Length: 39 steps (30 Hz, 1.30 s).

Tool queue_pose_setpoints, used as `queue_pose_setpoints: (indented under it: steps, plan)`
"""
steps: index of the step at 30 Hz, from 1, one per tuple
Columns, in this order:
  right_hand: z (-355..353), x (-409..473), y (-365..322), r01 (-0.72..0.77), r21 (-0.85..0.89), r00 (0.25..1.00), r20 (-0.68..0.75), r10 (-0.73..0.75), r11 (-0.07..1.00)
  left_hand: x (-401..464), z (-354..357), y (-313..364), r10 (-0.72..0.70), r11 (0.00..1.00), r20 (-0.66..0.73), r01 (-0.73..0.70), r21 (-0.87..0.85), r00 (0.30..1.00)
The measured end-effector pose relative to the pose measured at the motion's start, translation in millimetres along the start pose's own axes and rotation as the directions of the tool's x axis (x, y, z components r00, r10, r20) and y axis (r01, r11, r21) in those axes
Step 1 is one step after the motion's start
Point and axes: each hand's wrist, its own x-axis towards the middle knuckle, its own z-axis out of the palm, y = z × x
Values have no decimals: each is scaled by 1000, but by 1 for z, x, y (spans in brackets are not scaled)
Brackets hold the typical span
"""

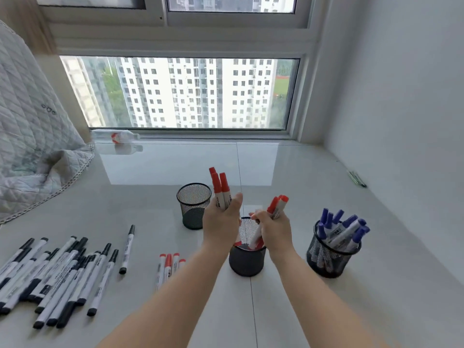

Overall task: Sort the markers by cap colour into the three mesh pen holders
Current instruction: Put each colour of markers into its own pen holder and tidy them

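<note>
Three black wire-mesh pen holders stand on the glossy white surface (288, 172). The far-left holder (193, 205) shows nothing inside. The middle holder (247, 259) has red-capped white markers in it, partly hidden by the hands. The right holder (332, 249) is full of blue-capped white markers (344, 229), standing cap-up. The left hand (221, 222) grips a bunch of red-capped markers (219, 188) upright above the middle holder; the right hand (272, 228) grips several more red-capped markers (276, 205) at its rim. Four loose red-capped markers (168, 266) lie left of the middle holder, and a heap of black-capped white markers (57, 275) lies further left.
</note>
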Motion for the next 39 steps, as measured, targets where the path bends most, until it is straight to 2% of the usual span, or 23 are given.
queue_pose_setpoints:
  steps: [3, 6, 9, 12, 16, 20, 23, 26, 29, 32, 36, 38, 39]
  plan:
    - [-5, -5, 11, -25, -50, 1000, 0, 25, 998, 3, 12, -14, -10, 999, -55, 13, 47, 998]
    - [-8, -13, 15, 34, -91, 999, 2, -33, 995, 0, 20, -26, -14, 999, -38, 16, 49, 999]
    - [-9, -15, 15, 39, -75, 999, -17, -41, 996, -2, 25, -34, -5, 992, -31, 9, 126, 999]
    - [-10, -17, 16, 59, -63, 998, -15, -60, 996, -3, 22, -45, -49, 992, -80, 58, 114, 996]
    - [-9, -18, 18, 85, -58, 996, 17, -84, 995, -6, 18, -55, -4, 982, -51, 14, 189, 999]
    - [-9, -22, 17, 116, -53, 993, -19, -117, 992, -8, 17, -57, -6, 991, -107, 20, 129, 994]
    - [-9, -25, 15, 204, -124, 979, -3, -206, 971, -9, 19, -53, -29, 998, -141, 37, 56, 990]
    - [-8, -25, 15, 262, -185, 964, 14, -264, 947, -10, 18, -50, 35, 997, -151, -24, 75, 988]
    - [-7, -23, 17, 254, -233, 965, -9, -263, 939, -9, 14, -50, 130, 976, -75, -114, 188, 989]
    - [-7, -24, 16, 233, -278, 969, -12, -246, 932, -9, 6, -52, 219, 901, 11, -207, 382, 976]
    - [-7, -29, 6, 156, -300, 988, 49, -148, 941, -13, -6, -45, 182, 848, 158, -236, 474, 971]
    - [-5, -34, 1, 126, -311, 991, 84, -105, 942, -16, -14, -40, 161, 830, 184, -234, 506, 970]
    - [-3, -37, -1, 157, -357, 987, 78, -139, 921, -17, -19, -38, 169, 835, 174, -235, 498, 970]
